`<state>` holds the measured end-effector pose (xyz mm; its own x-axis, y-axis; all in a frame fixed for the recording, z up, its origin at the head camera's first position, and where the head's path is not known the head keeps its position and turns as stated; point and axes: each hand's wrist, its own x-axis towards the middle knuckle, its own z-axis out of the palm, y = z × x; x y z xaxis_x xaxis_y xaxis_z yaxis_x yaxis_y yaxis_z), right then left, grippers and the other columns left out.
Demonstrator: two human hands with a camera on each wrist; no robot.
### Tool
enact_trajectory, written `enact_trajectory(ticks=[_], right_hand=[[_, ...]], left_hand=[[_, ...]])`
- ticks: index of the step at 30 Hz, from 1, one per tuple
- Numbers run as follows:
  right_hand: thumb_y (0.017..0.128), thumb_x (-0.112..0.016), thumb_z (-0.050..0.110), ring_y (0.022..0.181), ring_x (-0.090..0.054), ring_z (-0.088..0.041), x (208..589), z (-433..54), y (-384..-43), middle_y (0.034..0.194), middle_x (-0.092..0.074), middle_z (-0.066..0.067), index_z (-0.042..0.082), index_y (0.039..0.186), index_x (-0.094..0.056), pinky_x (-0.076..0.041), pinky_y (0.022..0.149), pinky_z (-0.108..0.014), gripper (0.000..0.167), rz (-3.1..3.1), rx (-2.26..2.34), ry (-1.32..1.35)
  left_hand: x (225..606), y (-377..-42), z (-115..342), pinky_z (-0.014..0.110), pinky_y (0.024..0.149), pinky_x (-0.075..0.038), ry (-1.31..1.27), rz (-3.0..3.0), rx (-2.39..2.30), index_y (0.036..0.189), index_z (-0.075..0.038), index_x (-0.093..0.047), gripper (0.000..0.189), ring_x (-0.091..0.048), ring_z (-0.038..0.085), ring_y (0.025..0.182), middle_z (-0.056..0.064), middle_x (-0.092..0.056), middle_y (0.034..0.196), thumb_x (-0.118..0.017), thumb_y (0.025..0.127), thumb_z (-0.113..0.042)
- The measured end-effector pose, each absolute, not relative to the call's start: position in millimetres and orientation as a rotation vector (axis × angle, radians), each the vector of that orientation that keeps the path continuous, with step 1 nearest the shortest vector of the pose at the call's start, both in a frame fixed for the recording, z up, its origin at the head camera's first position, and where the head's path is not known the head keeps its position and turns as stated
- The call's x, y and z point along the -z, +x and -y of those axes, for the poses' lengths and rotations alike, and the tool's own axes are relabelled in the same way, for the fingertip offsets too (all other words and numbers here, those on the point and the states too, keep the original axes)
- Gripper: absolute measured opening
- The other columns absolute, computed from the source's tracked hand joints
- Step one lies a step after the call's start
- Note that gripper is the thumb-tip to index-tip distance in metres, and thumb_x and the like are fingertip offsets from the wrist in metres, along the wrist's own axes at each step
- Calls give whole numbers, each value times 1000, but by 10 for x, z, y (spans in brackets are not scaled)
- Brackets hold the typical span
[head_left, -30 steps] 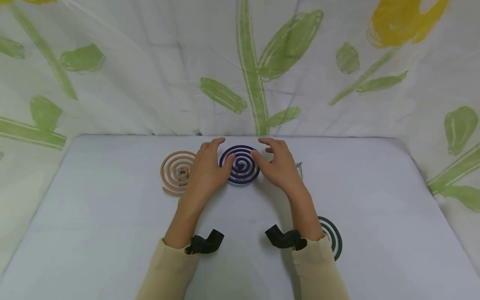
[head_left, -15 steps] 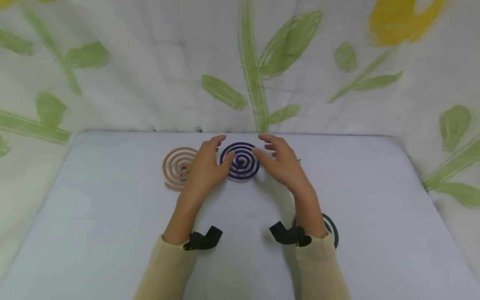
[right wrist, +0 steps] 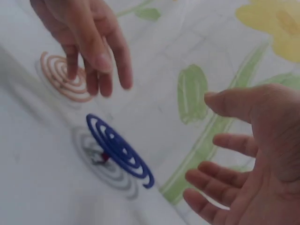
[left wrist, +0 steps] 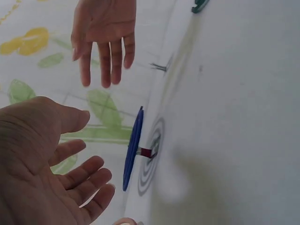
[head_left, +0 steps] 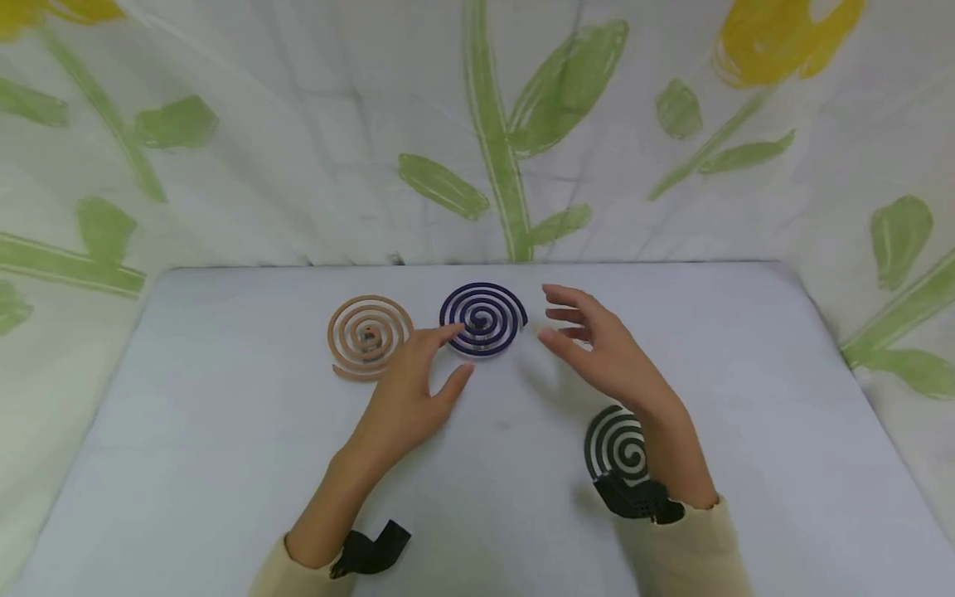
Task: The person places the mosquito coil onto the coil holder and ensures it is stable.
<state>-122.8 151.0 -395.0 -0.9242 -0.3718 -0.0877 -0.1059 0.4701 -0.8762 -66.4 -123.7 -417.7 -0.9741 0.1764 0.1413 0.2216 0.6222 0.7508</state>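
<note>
A dark blue mosquito coil [head_left: 483, 320] lies raised above the table on a small stand [right wrist: 101, 158], its spiral shadow beneath. Left of it is an orange mosquito coil [head_left: 366, 336], partly covered by my left hand [head_left: 414, 398]. That hand hangs with fingers spread and thumb apart, near the blue coil's front left, holding nothing. To the coil's right, my right hand [head_left: 608, 348] is held apart from it, fingers loosely bent. A dark green mosquito coil [head_left: 613, 444] lies under my right forearm, partly hidden by the wrist camera.
A small metal stand [left wrist: 160, 68] sits on the table beyond the blue coil in the left wrist view; my right hand hides it in the head view. The white table [head_left: 224, 464] ends at a white cloth backdrop [head_left: 313, 166] painted with flowers.
Both hands have drawn away from the blue coil. My left hand has come nearer me, while the right has shifted right. More of the blue and green coils now shows.
</note>
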Motion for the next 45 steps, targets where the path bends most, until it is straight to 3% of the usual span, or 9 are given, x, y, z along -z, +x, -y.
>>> enact_trajectory(ticks=[5,11,14,20,25,32,36,41,45], right_hand=[[107,-65,31,146,-54,-27,4044,-1782,-1054,165,-47,-5,23,161,-42,-49,116,-49,59,-2480,1339,-483],[107,-65,23,139,-58,-25,4248,-2071,-790,159,-52,-10,16,158,-46,-52,109,-23,55,-2560,1273,-506],[107,-64,20,136,-59,-18,4314,-2179,-702,156,-55,-9,13,156,-48,-51,106,-17,53,-2573,1277,-498],[108,-63,17,130,-62,-5,4323,-2415,-545,151,-60,-9,13,155,-51,-53,100,-15,49,-2557,1290,-482],[108,-62,16,124,-66,-3,4286,-2600,-426,146,-64,-12,16,152,-54,-53,95,-12,45,-2588,1285,-420],[106,-66,16,116,-69,-5,4292,-2821,-292,145,-66,-5,22,152,-54,-53,94,-14,48,-2602,1196,-417],[101,-71,10,120,-67,-3,4299,-2907,-251,145,-66,-4,21,152,-56,-52,95,-12,54,-2624,1195,-484],[93,-77,-1,135,-54,4,4362,-2945,-289,147,-63,-5,16,151,-56,-46,101,-7,64,-2649,1155,-662],[81,-73,-18,133,-49,8,4443,-2953,-309,144,-62,-2,14,149,-58,-41,100,-5,77,-2732,1058,-774]], left_hand=[[4262,-517,1162,48,118,-48,-416,2809,1254,149,-12,-59,54,-61,27,136,9,-66,141,-75,99,-26],[4382,-405,1020,49,117,-48,-474,2885,1258,147,-12,-60,54,-62,27,135,7,-66,141,-76,98,-28],[4416,-351,941,49,117,-48,-492,2893,1271,146,-12,-60,53,-61,26,135,7,-66,141,-76,98,-28],[4415,-206,757,48,115,-49,-547,2890,1336,147,-16,-60,51,-61,25,134,4,-66,140,-75,99,-27],[4399,-116,609,45,114,-51,-597,2902,1305,146,-17,-61,50,-62,21,131,1,-67,139,-75,99,-28],[4394,-41,359,43,110,-51,-630,2953,1267,143,-14,-64,48,-63,21,131,1,-68,139,-74,100,-31],[4402,-26,249,42,109,-50,-678,2988,1191,146,-15,-62,50,-61,20,134,-1,-68,142,-72,100,-33],[4427,-57,140,40,108,-51,-732,2996,1089,149,-16,-59,55,-62,20,131,-2,-68,143,-72,100,-37],[4449,-120,98,39,107,-53,-716,3008,1053,148,-15,-60,55,-64,20,125,0,-70,140,-73,100,-38]])
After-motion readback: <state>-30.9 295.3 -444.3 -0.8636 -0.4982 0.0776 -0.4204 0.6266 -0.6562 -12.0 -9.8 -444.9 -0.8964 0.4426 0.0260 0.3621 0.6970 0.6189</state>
